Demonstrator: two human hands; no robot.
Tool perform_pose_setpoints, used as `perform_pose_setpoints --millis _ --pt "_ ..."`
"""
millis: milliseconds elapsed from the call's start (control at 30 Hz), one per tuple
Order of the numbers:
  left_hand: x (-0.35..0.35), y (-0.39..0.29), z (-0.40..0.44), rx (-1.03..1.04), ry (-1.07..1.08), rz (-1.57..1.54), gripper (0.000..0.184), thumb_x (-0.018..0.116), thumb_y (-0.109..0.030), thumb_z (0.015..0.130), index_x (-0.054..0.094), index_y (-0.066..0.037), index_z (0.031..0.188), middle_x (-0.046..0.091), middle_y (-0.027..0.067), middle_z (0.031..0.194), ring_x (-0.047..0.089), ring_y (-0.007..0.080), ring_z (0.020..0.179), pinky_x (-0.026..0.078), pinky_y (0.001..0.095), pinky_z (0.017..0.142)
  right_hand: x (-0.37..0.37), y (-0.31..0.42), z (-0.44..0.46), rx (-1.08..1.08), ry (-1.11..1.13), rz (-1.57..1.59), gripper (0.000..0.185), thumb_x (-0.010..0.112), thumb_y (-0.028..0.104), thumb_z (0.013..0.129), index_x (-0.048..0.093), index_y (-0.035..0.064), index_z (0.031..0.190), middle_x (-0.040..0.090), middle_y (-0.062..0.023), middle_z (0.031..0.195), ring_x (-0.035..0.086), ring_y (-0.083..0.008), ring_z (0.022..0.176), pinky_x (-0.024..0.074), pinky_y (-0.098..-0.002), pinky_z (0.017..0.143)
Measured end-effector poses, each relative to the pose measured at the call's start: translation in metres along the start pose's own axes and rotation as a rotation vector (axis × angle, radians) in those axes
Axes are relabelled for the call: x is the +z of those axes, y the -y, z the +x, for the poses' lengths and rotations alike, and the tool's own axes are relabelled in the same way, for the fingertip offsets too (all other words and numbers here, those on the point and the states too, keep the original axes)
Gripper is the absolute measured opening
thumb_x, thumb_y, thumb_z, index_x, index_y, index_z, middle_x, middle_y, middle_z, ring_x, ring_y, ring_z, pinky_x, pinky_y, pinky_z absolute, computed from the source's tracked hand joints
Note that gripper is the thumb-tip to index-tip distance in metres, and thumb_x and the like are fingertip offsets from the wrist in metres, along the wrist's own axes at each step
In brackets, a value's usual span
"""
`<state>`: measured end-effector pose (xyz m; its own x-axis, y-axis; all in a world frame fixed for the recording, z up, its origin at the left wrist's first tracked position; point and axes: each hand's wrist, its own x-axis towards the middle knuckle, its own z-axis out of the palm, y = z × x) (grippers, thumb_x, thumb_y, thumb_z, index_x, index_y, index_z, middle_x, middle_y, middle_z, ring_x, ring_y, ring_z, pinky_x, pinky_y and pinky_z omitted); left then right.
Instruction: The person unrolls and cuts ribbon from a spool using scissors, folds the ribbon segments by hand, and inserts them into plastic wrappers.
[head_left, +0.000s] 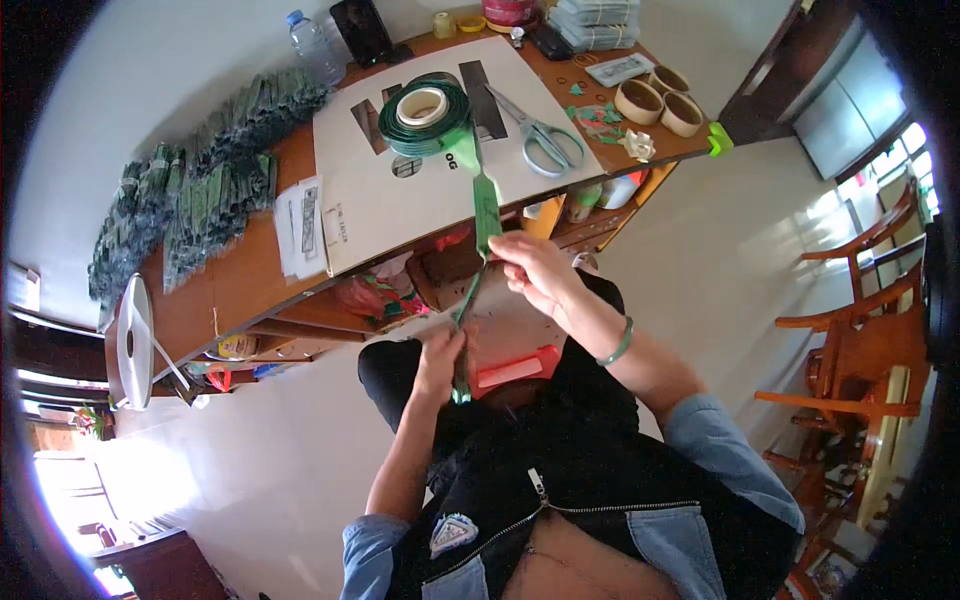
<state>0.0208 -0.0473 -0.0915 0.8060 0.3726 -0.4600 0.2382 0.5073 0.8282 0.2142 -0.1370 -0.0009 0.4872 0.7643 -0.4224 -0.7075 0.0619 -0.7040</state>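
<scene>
A roll of dark green ribbon (396,130) with a white core lies on a white board on the table. From it a green strip (486,205) runs down over the table's front edge. My right hand (540,275), a green bangle on its wrist, pinches this strip just below the edge. Lower down, above my lap, my left hand (436,362) is closed around the strip's lower part, whose end hangs below the fingers. Grey-handled scissors (548,146) lie on the board, right of the roll.
Bundles of green strips in clear wrapping (215,205) cover the table's left side. Paper cards (298,232) lie beside the board (375,225). Cardboard cores (683,114) and green scraps sit at right. A white reel (134,340) hangs at the left edge. Wooden chairs (865,350) stand right.
</scene>
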Motion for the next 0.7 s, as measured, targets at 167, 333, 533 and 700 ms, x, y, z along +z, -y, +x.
perform_pose_setpoints --millis 167,333,533,700 --pt "0.053 -0.069 0.063 0.092 0.013 -0.383 0.031 0.045 -0.031 0.090 0.054 -0.002 0.099 0.055 0.0078 0.072 0.056 0.0197 0.061 0.048 0.0308 0.054 -0.017 -0.050 -0.058 0.033 -0.077 -0.166 0.015 0.062 0.014 0.082 0.062 0.0023 0.091 0.052 0.0018 0.069 0.039 -0.0045 0.053 0.0306 -0.0197 0.045" --pt "0.086 -0.093 0.037 0.002 0.087 -0.291 0.027 0.045 -0.026 0.090 0.055 -0.002 0.100 0.055 0.0068 0.072 0.057 0.0165 0.063 0.047 0.0293 0.054 -0.020 -0.066 -0.072 -0.184 -0.132 -0.457 0.017 0.058 0.015 0.085 0.063 -0.0010 0.090 0.054 0.0004 0.068 0.046 -0.0056 0.059 0.0354 -0.0209 0.049" --pt "0.066 -0.081 0.004 0.138 0.059 0.018 0.021 0.046 -0.016 0.091 0.055 0.000 0.101 0.055 0.0054 0.072 0.053 0.0136 0.053 0.045 0.0276 0.048 0.006 -0.001 -0.053 -0.247 0.058 -0.188 0.024 0.061 0.024 0.084 0.059 0.0037 0.097 0.058 -0.0012 0.075 0.039 -0.0019 0.054 0.0294 -0.0172 0.048" --pt "0.035 -0.053 -0.025 0.069 0.097 0.177 0.016 0.046 -0.014 0.090 0.055 -0.001 0.094 0.054 0.0046 0.068 0.048 0.0127 0.045 0.044 0.0271 0.043 0.007 0.015 0.012 0.026 0.075 -0.002 0.024 0.062 0.025 0.083 0.058 0.0064 0.098 0.055 0.0011 0.075 0.039 -0.0034 0.052 0.0288 -0.0180 0.045"
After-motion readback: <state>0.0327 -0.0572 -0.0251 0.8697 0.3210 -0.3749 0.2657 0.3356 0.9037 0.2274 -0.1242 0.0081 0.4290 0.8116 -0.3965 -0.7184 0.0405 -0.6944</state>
